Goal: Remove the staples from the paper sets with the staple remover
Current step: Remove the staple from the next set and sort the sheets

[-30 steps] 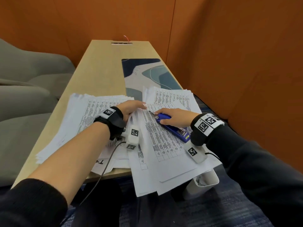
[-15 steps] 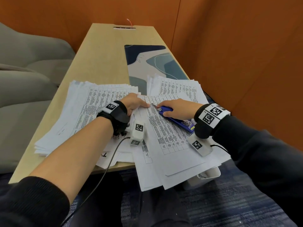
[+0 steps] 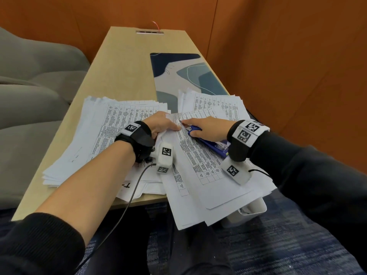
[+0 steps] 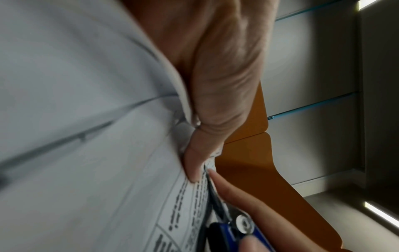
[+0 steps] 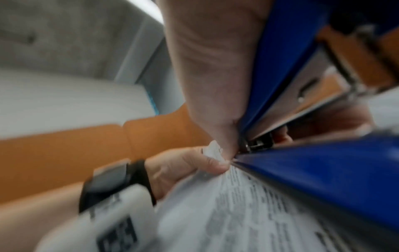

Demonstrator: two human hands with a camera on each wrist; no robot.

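The left hand (image 3: pixel 162 124) is pinching the upper corner of the paper set (image 3: pixel 198 163) lying at the near right corner of the desk (image 3: pixel 119 72), thumb on top and fingers curled under the lifted edge; the left wrist view shows the thumb (image 4: pixel 195 162) pressing on the printed sheet. The right hand (image 3: pixel 208 129) is gripping the blue staple remover (image 3: pixel 193 129), fingers curled round its handle and the index finger lying straight along the top toward the tip. The tool's metal tip is meeting the paper corner just beside the left thumb; the staple itself is too small to make out. The set is hanging over the near edge of the desk, on top of other loose sheets. A second stack of papers (image 3: pixel 95 132) is lying under the left forearm toward the left edge, and a third (image 3: pixel 218 102) is sitting farther along the right edge, overlapping a patterned desk mat (image 3: pixel 178 72). A white bin (image 3: pixel 250 212) is showing below the overhanging sheets, off the near right corner.
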